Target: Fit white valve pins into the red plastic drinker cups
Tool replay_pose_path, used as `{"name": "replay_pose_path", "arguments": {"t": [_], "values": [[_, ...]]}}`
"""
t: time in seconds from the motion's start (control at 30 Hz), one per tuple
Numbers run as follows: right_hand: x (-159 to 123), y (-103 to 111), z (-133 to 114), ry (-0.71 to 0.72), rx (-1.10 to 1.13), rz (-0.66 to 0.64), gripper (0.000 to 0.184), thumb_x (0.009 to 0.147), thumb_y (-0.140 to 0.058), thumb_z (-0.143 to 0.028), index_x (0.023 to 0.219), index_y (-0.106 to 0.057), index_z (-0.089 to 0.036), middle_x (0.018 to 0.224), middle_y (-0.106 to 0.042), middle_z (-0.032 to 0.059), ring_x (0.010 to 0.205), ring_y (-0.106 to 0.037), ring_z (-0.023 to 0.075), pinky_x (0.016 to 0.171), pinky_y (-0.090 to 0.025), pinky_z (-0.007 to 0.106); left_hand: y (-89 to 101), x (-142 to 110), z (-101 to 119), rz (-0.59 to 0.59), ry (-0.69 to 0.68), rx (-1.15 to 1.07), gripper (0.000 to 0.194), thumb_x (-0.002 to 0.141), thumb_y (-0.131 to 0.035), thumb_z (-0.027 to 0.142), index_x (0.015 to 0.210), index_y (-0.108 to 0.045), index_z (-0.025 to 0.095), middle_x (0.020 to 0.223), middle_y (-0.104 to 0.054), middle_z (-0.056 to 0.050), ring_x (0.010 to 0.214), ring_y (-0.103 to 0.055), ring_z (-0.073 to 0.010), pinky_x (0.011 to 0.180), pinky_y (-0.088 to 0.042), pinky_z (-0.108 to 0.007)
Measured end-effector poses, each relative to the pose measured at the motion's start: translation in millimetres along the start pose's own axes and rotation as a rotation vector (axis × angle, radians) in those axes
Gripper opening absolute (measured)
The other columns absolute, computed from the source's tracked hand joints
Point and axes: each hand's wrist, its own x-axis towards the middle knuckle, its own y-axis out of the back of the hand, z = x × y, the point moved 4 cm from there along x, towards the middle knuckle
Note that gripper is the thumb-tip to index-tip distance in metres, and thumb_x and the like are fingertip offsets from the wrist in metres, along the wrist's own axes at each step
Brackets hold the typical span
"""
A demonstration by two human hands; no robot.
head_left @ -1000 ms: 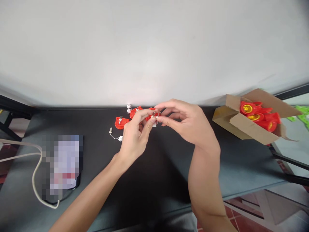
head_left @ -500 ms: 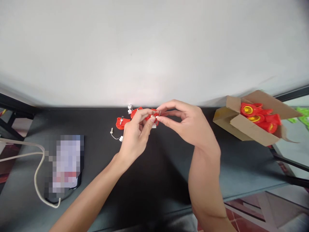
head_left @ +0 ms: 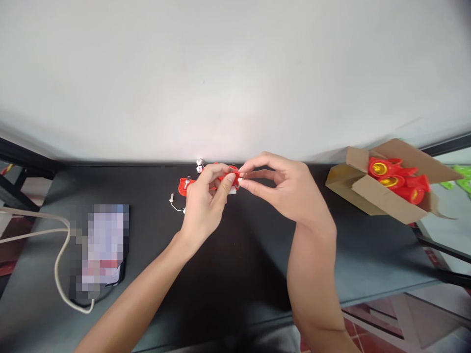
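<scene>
Between finger and thumb, my left hand [head_left: 208, 198] grips a small red plastic piece [head_left: 234, 177] near the back of the black table. My right hand [head_left: 281, 184] closes its thumb and fingers on a tiny white part [head_left: 240, 180] at the right edge of that piece. The fingers cover much of both. Just left of my left hand lies a red plastic shell [head_left: 183, 186] with a small white and dark part on it. A thin white wire with a light end piece [head_left: 171, 198] runs toward my left hand. Behind sits a small white part [head_left: 199, 164].
On the right stands an open cardboard box [head_left: 390, 198] holding several red plastic pieces [head_left: 401, 179] with yellow insides. A phone [head_left: 105, 245] with a blurred screen lies on the left, a white cable [head_left: 59, 274] beside it. A pale wall [head_left: 235, 78] rises behind the table.
The red piece has turned a little in my left hand, and a thin metallic bit between the fingertips no longer shows. The view has shifted slightly; both hands stay in nearly the same place.
</scene>
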Motion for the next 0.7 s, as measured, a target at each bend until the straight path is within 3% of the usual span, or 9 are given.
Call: {"name": "replay_pose_path", "arguments": {"t": [0.27, 0.6, 0.7], "values": [[-3.3, 9.2, 5.6, -0.080, -0.028, -0.058, 0.010, 0.083, -0.076, -0.033, 0.088, -0.075, -0.024, 0.093, -0.075, 0.0021, 0.089, -0.072, 0.0202, 0.091, -0.062, 0.039, -0.6, 1.6, -1.5, -0.033, 0.086, 0.014, 0.014, 0.098, -0.060, 0.033, 0.098, -0.061, 0.019, 0.086, -0.073, -0.002, 0.046, -0.050, -0.0053, 0.045, -0.042, -0.021], [-3.9, 16.4, 6.7, -0.131, -0.137, -0.087, 0.014, 0.085, -0.073, -0.039, 0.085, -0.078, -0.027, 0.091, -0.077, 0.0016, 0.085, -0.072, 0.0199, 0.080, -0.060, 0.035, -0.6, 1.5, -4.7, -0.081, 0.105, 0.009, 0.017, 0.099, -0.058, 0.035, 0.097, -0.062, 0.019, 0.082, -0.071, -0.003, 0.059, -0.062, -0.0099, 0.052, -0.049, -0.022], [-4.6, 17.1, 7.7, -0.152, -0.162, -0.148, 0.017, 0.086, -0.071, -0.041, 0.084, -0.078, -0.026, 0.091, -0.077, 0.0023, 0.085, -0.072, 0.0203, 0.078, -0.058, 0.034, -2.8, 1.4, -6.8, -0.148, 0.142, 0.040, 0.016, 0.097, -0.058, 0.033, 0.097, -0.063, 0.018, 0.085, -0.073, -0.004, 0.063, -0.064, -0.0117, 0.056, -0.051, -0.024]]}}
